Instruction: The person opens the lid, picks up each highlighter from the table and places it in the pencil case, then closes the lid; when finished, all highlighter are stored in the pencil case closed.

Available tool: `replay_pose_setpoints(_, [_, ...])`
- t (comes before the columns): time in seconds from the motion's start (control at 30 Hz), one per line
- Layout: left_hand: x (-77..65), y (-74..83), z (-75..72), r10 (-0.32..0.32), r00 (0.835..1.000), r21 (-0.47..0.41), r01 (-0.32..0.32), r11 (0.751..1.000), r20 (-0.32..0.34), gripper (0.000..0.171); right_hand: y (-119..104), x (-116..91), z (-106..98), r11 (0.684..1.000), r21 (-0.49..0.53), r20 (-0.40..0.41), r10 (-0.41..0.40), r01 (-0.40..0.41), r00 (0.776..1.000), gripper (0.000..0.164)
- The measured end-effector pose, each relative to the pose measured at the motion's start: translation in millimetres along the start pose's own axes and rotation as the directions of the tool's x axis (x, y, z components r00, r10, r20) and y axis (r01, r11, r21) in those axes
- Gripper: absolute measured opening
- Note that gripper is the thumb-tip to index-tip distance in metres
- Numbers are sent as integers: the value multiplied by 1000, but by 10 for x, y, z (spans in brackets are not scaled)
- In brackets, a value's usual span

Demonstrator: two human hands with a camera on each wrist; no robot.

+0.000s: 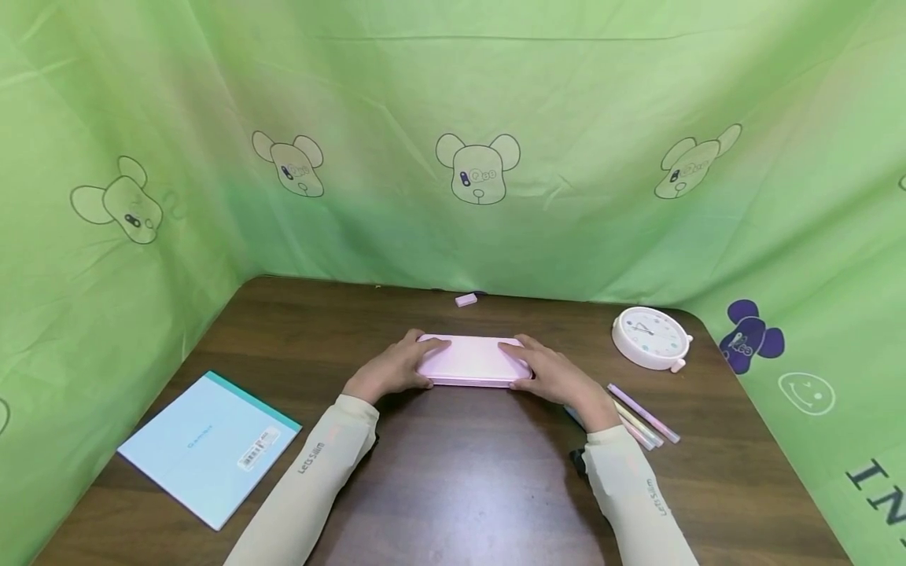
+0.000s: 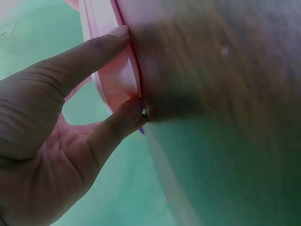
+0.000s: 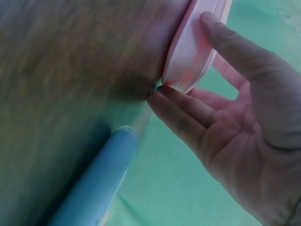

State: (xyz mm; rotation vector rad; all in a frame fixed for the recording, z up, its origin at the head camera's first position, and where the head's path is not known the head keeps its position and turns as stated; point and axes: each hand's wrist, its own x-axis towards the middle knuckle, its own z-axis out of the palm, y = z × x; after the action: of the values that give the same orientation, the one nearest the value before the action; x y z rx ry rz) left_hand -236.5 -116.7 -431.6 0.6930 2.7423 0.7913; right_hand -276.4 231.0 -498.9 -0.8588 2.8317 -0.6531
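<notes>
A flat pink pencil case [image 1: 474, 358] lies level near the middle of the table, seen from above in the head view. My left hand [image 1: 395, 365] grips its left end, thumb at the near side and fingers around the end. At the opposite end my right hand [image 1: 559, 379] holds it in the same manner. In the left wrist view, thumb and fingers touch the rounded end of the pencil case [image 2: 115, 75]. The right wrist view shows fingertips low by the other end, with a blue pen [image 3: 101, 176] close to them. The case's contents are hidden.
Several pastel pens [image 1: 647, 415] lie on the table [image 1: 467, 479], partly under my right forearm. A round white clock [image 1: 650, 338] sits at the back right, a small pink block [image 1: 465, 299] beyond the case. Far left lies a light-blue notebook [image 1: 212, 448]. Green curtains [image 1: 566, 94] surround the table.
</notes>
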Motion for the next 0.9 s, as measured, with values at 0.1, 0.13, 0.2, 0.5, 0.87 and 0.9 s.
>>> replay_pose_setpoints(0.1, [-10,-2,-1,17,1000,1,-17,1000,-7,75,58,17,39,1000,-3,12,3,-3,1000,79])
replay_pose_setpoints(0.13, [-11,-3,-1,22,1000,4,-22,1000,-9,75,-21,-3,-16,1000,8,20,-2,2,1000,78])
replay_pose_setpoints(0.2, [-13,1,-5,28,1000,6,-28,1000,-12,75,-187,-52,-133,999,37,30,-19,18,999,76])
replay_pose_setpoints(0.5, [-21,12,-2,13,1000,3,-13,1000,-3,76,-265,-116,-163,992,76,27,-98,96,995,71])
replay_pose_setpoints(0.87, [-21,-4,0,4,1000,-19,-5,1000,-8,78,-605,-196,-494,982,155,40,-114,107,993,60])
replay_pose_setpoints(0.9, [-20,-5,-3,2,1000,-18,-2,1000,-9,78,-642,-200,-517,984,153,47,-100,91,994,59])
